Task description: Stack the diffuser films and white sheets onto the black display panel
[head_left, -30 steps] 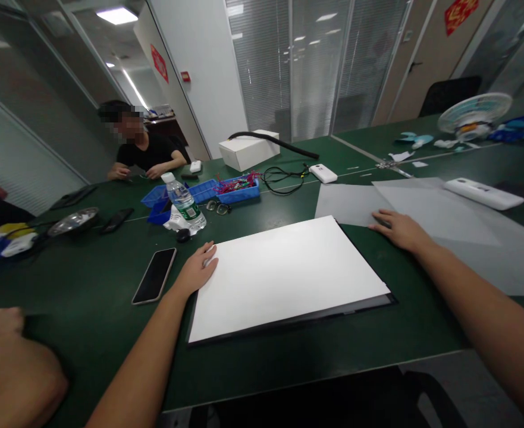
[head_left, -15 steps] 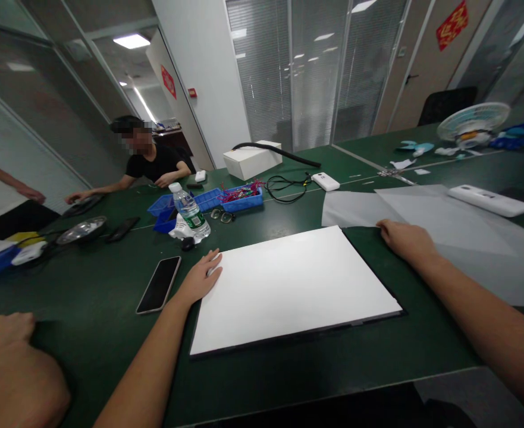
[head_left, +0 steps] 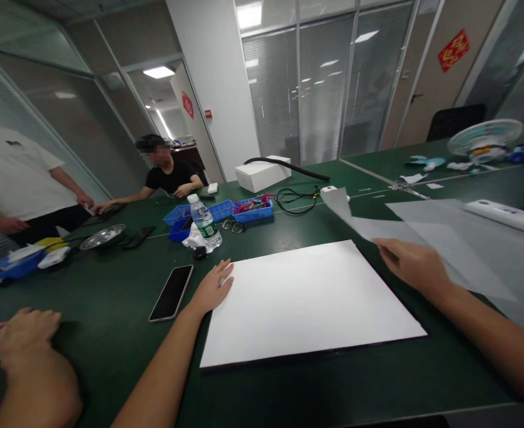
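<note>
A large white sheet (head_left: pixel 310 303), with a dark edge showing beneath it, lies on the green table in front of me. My left hand (head_left: pixel 215 286) rests with fingers stretched out on its upper left corner, holding nothing. To the right of the white sheet, my right hand (head_left: pixel 411 264) pinches the edge of a translucent sheet (head_left: pixel 395 229). That sheet's left corner curls up off the table, and its other end lies over more translucent sheeting (head_left: pixel 507 249). A phone (head_left: pixel 171 293) lies left of my left hand.
A water bottle (head_left: pixel 206 223) stands beside blue trays (head_left: pixel 255 213) of small parts. Behind them are a white box (head_left: pixel 264 174) and a black cable (head_left: pixel 295 202). Another person's fist and forearm (head_left: pixel 34 351) rest at lower left. Two people (head_left: pixel 170 172) are across the table.
My right hand has closed on the translucent sheet and lifted its edge; the left corner now curls upward. My left hand stays on the white sheet. The whole view has shifted slightly.
</note>
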Action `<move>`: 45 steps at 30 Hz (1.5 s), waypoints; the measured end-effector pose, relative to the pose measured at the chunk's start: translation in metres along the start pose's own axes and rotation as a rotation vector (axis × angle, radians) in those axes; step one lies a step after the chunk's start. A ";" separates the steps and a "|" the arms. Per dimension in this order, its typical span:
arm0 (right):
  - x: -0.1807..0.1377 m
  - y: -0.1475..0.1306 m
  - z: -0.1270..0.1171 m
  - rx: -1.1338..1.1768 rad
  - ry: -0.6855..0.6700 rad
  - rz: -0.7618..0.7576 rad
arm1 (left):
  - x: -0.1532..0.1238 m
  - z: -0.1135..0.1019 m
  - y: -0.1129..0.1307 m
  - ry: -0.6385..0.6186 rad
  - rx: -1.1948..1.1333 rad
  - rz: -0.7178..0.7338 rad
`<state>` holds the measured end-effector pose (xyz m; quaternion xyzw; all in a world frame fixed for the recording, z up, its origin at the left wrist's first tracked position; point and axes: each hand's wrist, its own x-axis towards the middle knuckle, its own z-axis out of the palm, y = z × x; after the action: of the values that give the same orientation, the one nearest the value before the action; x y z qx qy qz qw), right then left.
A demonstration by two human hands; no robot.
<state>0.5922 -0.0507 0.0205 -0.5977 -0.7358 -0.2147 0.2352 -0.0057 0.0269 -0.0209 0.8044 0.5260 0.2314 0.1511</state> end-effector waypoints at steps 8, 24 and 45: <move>-0.044 -0.158 -0.019 0.265 -0.004 -0.557 | 0.000 -0.004 0.011 0.011 0.010 -0.025; -0.035 -0.216 -0.026 0.671 -0.346 -0.755 | -0.003 -0.003 0.009 0.080 -0.025 -0.116; 0.005 -0.205 -0.012 0.766 -0.507 -0.792 | 0.016 0.000 0.003 0.128 0.012 -0.112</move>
<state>0.3917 -0.0935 0.0264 -0.1837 -0.9604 0.1432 0.1529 0.0018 0.0407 -0.0158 0.7580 0.5803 0.2704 0.1251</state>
